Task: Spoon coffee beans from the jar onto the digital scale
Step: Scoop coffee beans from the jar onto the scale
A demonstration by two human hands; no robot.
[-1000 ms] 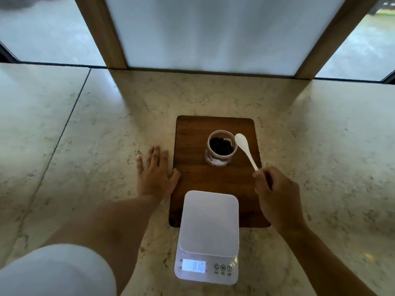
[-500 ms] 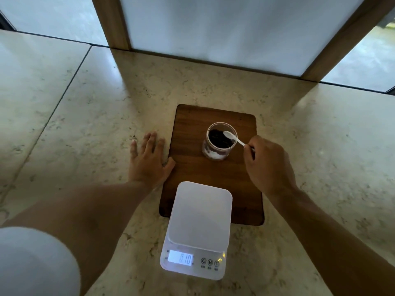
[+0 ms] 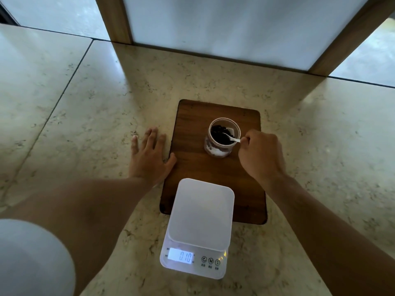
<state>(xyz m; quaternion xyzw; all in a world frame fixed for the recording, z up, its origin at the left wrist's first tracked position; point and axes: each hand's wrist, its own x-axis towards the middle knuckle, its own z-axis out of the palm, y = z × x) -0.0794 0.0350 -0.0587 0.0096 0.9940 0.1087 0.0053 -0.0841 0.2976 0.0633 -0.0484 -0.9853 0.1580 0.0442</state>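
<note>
An open clear jar (image 3: 216, 151) of dark coffee beans (image 3: 219, 135) stands on a dark wooden board (image 3: 192, 165). My right hand (image 3: 261, 154) grips a small white spoon (image 3: 233, 138) by its handle, and the bowl is down inside the jar among the beans. My left hand (image 3: 149, 157) lies flat on the stone counter, fingers spread, its thumb against the board's left edge. A white digital scale (image 3: 199, 223) sits in front, partly over the board's near edge. Its platform is bare and the lit display reads 010.
The pale marble counter (image 3: 74, 116) has a dark seam line on the left. Two slanted wooden posts (image 3: 115, 20) frame a white panel at the back. A white sleeve (image 3: 30, 257) fills the lower left corner.
My right hand moved left toward the jar, and the spoon went from outside the rim down into the beans. The left hand stayed flat beside the board.
</note>
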